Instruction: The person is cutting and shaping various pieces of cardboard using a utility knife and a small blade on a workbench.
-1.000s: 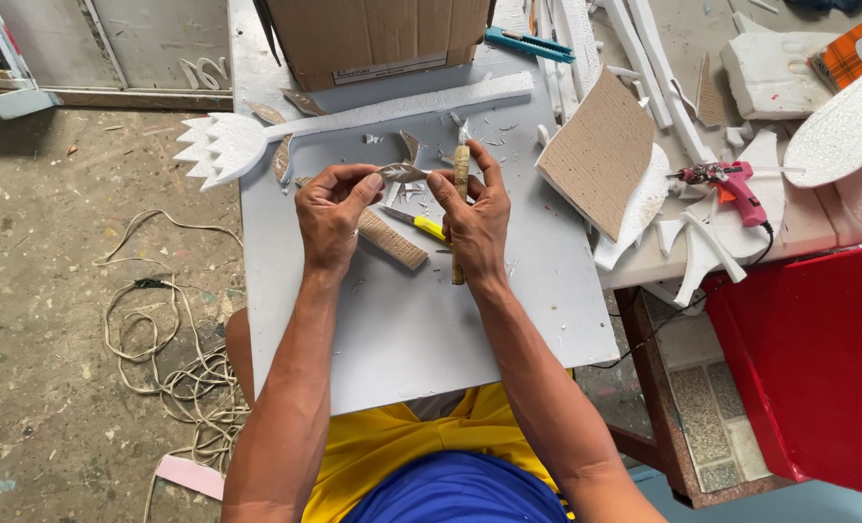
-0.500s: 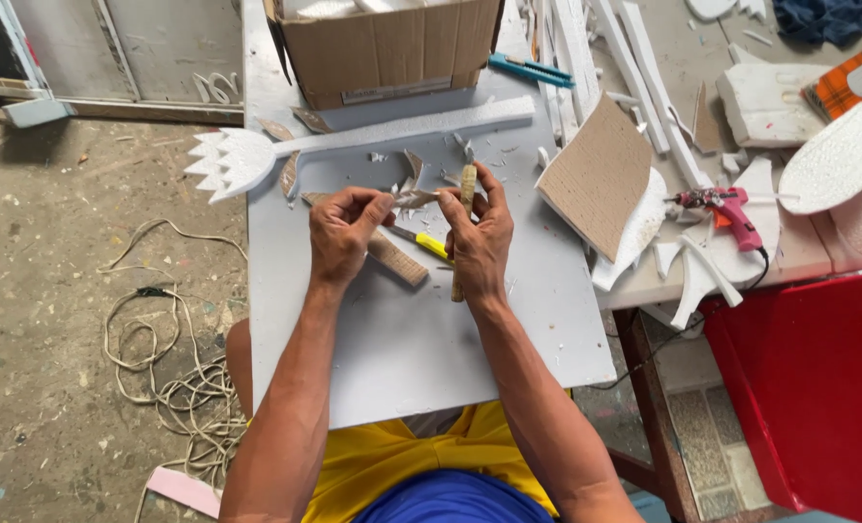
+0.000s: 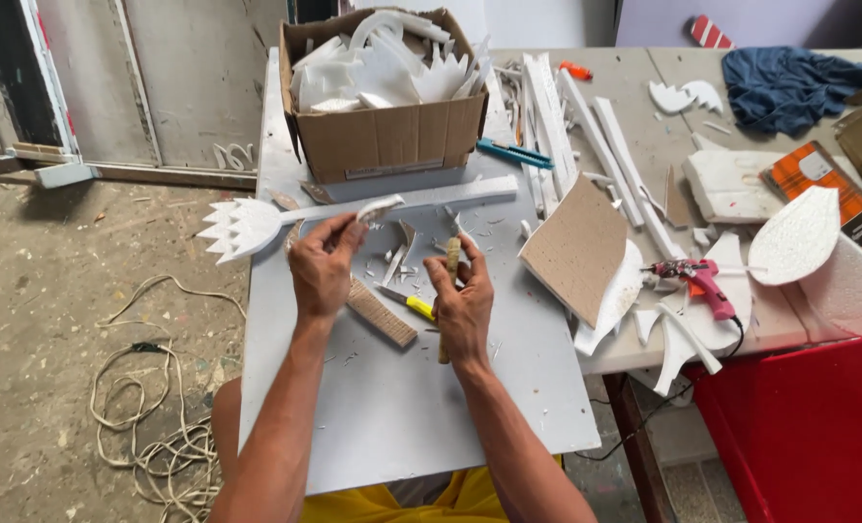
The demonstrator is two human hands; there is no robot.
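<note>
My left hand (image 3: 322, 269) pinches a small curved white foam piece (image 3: 377, 208) at its fingertips, lifted just above the grey board (image 3: 402, 407). My right hand (image 3: 462, 302) grips a thin wooden-handled tool (image 3: 448, 295) held upright over the board. Between the hands lie white foam offcuts (image 3: 399, 260) and a yellow-handled cutter (image 3: 410, 304). A sandpaper block (image 3: 381, 312) rests beside my left wrist. A long white foam shape with a spiky crown end (image 3: 240, 226) lies across the board behind my hands.
An open cardboard box (image 3: 384, 136) of foam scraps stands at the board's far edge. To the right are foam strips (image 3: 600, 145), a brown cardboard sheet (image 3: 573, 248), a pink glue gun (image 3: 699, 278), oval foam pieces (image 3: 796, 235) and a blue cloth (image 3: 791, 87). A cord (image 3: 150, 407) lies on the floor at left.
My hands have drawn apart. The left hand has lifted the small foam piece up and away to the left, while the right hand keeps the wooden tool upright.
</note>
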